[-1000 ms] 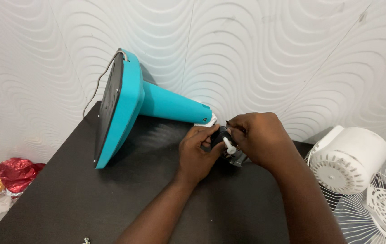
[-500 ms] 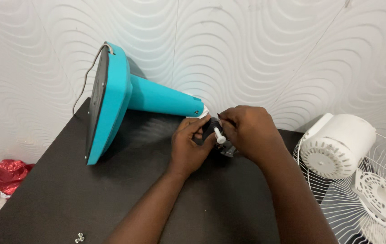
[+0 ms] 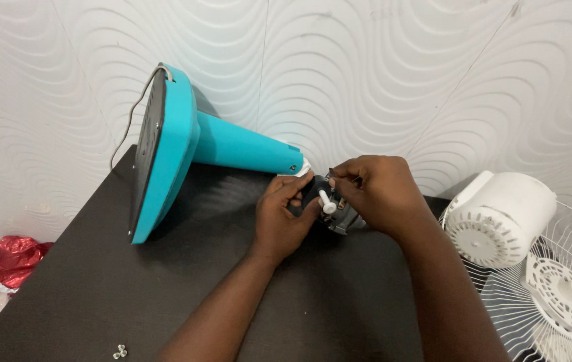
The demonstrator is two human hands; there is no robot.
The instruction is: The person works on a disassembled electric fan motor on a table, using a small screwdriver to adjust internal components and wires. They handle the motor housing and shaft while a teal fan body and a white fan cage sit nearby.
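A turquoise fan stand point(image 3: 205, 144) lies on its side on the black table point(image 3: 98, 281), its round base at the left and its neck pointing right. At the neck's end sits a small dark fan motor point(image 3: 341, 216) with a white shaft knob point(image 3: 327, 202). My left hand point(image 3: 284, 218) grips the motor from the left, thumb near the white knob. My right hand point(image 3: 376, 193) covers the motor from the right and above, fingers pinched at its top. Most of the motor is hidden by both hands.
A white motor housing point(image 3: 503, 211) and a white wire fan guard point(image 3: 554, 295) lie at the right beside the table. Small screws point(image 3: 120, 350) rest near the table's front edge. Red and gold foil bundles point(image 3: 6, 258) sit at the far left. A wavy white wall is behind.
The view has drifted so the stand and hands sit slightly differently in frame. Both hands stay on the motor, with the fingers shifted a little around the white knob.
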